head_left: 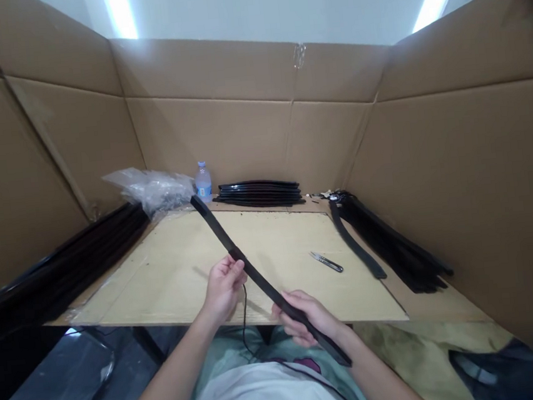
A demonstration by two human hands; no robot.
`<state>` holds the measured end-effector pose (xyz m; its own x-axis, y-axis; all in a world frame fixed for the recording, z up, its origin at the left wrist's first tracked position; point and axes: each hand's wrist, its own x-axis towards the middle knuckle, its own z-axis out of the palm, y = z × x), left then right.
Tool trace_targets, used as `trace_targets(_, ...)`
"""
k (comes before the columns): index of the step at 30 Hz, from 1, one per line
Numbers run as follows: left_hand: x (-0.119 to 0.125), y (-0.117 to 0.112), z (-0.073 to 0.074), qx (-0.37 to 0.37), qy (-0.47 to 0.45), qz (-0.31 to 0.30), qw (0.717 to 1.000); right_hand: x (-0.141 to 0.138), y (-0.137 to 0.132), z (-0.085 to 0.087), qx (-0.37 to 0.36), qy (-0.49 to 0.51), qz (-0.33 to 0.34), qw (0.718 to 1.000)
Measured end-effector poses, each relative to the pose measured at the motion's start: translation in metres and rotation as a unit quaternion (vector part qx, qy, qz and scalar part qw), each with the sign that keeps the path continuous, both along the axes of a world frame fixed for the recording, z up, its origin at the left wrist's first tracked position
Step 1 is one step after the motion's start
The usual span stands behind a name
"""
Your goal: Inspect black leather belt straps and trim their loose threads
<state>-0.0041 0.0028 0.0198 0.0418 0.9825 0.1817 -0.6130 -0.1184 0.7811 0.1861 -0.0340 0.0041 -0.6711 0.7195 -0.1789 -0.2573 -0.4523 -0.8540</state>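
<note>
I hold a long black strap point(217, 230) slantwise over the near edge of the table point(170, 278). My left hand point(223, 287) pinches it near its middle. My right hand point(309, 318) is closed around its near end, which sticks out toward my lap. The far end of the strap points up toward the back left. A thin black thread hangs down from the strap by my left hand.
Small metal snips point(326, 262) lie on the table right of my hands. Black straps are stacked at the right point(393, 244), at the back point(261, 193) and along the left point(65, 263). A plastic bag point(152, 187) and a water bottle point(203, 181) stand at the back. Cardboard walls surround the table.
</note>
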Motion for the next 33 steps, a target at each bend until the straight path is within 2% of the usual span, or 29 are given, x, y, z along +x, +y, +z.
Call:
trace_targets(3,-0.003,0.007,-0.008,0.007,0.042,0.016,0.999,0.001,0.002,-0.001,0.053,-0.035,-0.055,0.997)
trace_targets(6,-0.006,0.011,-0.01,0.005,0.067,0.034,0.997,0.0,0.006,-0.001,0.14,-0.08,-0.092,0.983)
trace_targets(9,-0.006,0.011,-0.01,-0.002,0.075,0.043,0.996,-0.002,0.01,0.0,0.204,-0.094,-0.115,0.968)
trace_targets(11,-0.005,0.01,-0.01,-0.009,0.07,0.042,0.997,-0.003,0.012,0.0,0.22,-0.076,-0.105,0.967)
trace_targets(15,-0.004,0.008,-0.01,-0.014,0.045,0.02,0.999,0.001,0.013,-0.003,0.19,-0.04,-0.052,0.98)
trace_targets(18,-0.004,0.007,-0.009,-0.003,0.028,-0.005,1.0,0.002,0.009,-0.004,0.175,-0.04,-0.038,0.983)
trace_targets(22,0.004,-0.003,-0.009,-0.004,0.026,-0.056,0.998,-0.005,-0.002,0.002,0.11,-0.052,-0.013,0.992)
trace_targets(25,0.017,-0.018,-0.007,-0.01,0.076,-0.114,0.99,-0.011,-0.01,0.014,0.074,-0.046,-0.056,0.995)
trace_targets(29,0.03,-0.036,0.001,-0.009,0.135,-0.203,0.97,-0.011,-0.018,0.029,0.095,-0.012,-0.11,0.989)
trace_targets(33,0.032,-0.04,0.004,-0.006,0.141,-0.198,0.97,-0.009,-0.023,0.036,0.103,-0.004,-0.133,0.986)
